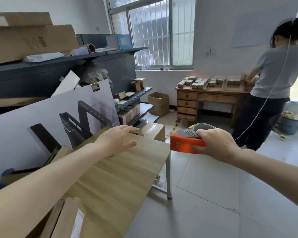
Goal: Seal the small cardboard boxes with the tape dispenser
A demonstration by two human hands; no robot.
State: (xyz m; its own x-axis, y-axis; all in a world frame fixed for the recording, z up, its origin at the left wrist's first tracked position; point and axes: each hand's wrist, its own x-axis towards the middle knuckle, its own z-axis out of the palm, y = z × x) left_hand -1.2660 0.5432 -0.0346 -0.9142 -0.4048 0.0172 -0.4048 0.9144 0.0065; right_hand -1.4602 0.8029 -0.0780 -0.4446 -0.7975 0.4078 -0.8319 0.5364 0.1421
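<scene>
My right hand [215, 143] grips an orange and grey tape dispenser [184, 142], held in the air just past the right edge of the light wooden table [120, 176]. My left hand [117, 140] stretches out over the table's far end with fingers straight, holding nothing. Its fingertips come close to a small cardboard box [136, 130] at the far edge; whether they touch it is unclear. Behind that stands a larger taped carton [155, 130]. Several small boxes [199, 82] lie in rows on a wooden desk at the back.
A big white printed board [46, 117] leans along the table's left side, with dark shelving [132, 93] holding cartons behind it. Flat cardboard pieces [65, 219] lie at the table's near end. A person [273, 79] works at the wooden desk [210, 98]. Tiled floor spreads out on the right.
</scene>
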